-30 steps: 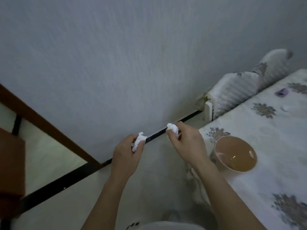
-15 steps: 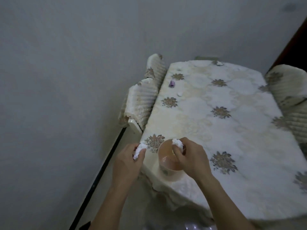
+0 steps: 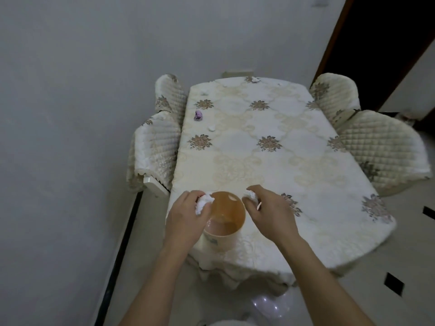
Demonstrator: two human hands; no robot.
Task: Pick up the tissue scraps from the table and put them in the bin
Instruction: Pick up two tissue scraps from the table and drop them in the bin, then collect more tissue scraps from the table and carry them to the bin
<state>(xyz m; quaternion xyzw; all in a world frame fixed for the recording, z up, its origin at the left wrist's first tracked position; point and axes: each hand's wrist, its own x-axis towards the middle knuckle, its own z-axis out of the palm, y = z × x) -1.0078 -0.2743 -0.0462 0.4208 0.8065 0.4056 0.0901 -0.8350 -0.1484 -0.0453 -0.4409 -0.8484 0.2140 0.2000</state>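
Note:
A small beige bin (image 3: 231,228) stands on the near left corner of the table (image 3: 270,165), its inside orange-brown. My left hand (image 3: 186,220) is at the bin's left rim, shut on a white tissue scrap (image 3: 204,203). My right hand (image 3: 268,212) is at the bin's right rim, shut on another white tissue scrap (image 3: 250,196). More scraps lie farther off: a purple one (image 3: 198,115), a small white one (image 3: 212,128), and white bits near the far edge (image 3: 254,79) and far left corner (image 3: 204,92).
The table carries a cream floral cloth. Quilted chairs stand along the left side (image 3: 156,147) and the right side (image 3: 381,151). A grey wall runs close on the left. A dark doorway (image 3: 376,43) is at the back right.
My view has swung from the wall onto the table. Both hands, each still holding a tissue scrap, now sit on either side of the bin's rim.

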